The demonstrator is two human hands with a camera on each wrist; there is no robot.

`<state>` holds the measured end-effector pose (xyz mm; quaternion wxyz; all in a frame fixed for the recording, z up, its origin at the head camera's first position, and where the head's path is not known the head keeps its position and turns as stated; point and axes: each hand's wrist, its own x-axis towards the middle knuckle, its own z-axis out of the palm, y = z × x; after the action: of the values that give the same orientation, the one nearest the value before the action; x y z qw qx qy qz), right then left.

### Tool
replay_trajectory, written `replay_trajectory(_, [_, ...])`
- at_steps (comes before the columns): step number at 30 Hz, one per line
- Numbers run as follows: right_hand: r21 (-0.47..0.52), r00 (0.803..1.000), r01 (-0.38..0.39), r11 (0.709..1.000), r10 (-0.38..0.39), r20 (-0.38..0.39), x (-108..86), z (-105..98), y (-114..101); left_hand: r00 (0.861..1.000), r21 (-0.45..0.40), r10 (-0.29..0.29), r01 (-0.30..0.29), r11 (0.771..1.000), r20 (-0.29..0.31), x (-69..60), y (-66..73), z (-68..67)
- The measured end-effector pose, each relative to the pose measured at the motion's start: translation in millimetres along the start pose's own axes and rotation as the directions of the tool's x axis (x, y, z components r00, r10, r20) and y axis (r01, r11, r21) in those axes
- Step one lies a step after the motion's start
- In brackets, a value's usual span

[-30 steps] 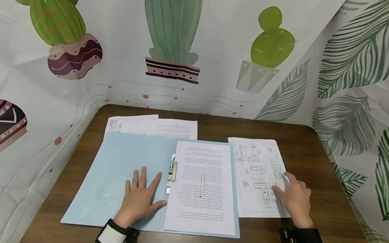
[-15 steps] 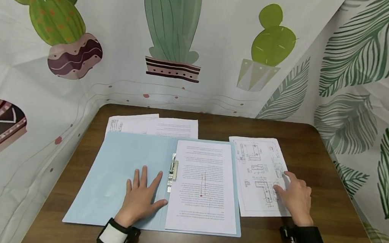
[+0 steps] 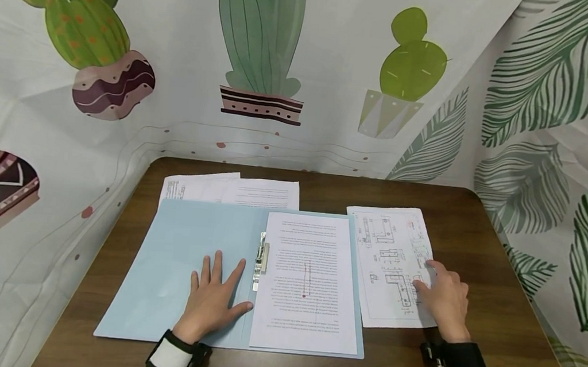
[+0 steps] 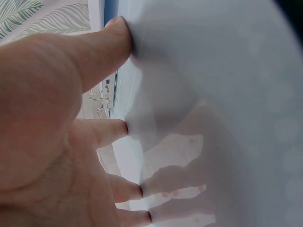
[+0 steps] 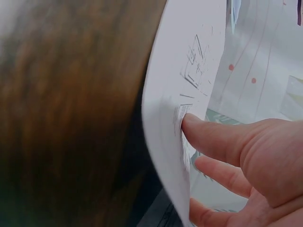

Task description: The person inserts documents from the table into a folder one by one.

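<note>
In the left wrist view, the left hand (image 4: pixel 52 113) spreads its fingers, tips resting on the folder (image 4: pixel 213 56), grasping nothing. In the right wrist view, the right hand (image 5: pixel 277 170) pinches the edge of the drawing (image 5: pixel 168 85), which bows off the table (image 5: pixel 71 94); held at one side only, it could crease under a quick tug. In the head view, the drawing lies just right of the folder, whose rim might snag it. Against the earlier frame, its near right corner and the right hand sit slightly further left; the left hand and folder match.
</note>
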<state>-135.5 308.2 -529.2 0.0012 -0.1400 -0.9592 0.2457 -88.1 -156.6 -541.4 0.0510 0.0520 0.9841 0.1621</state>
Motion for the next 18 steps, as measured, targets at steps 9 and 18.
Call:
replay_trajectory(9, [0.013,1.0,0.005,1.0,-0.005,-0.001,1.5,-0.9,-2.1,1.0,-0.001,-0.006,0.006,1.0,0.001,-0.7,0.8,0.6])
replay_trajectory(18, [0.021,0.998,0.027,0.999,-0.028,0.055,7.8,-13.1,4.2,1.0,0.004,-0.008,0.008,1.0,0.002,-2.5,0.3,-0.3])
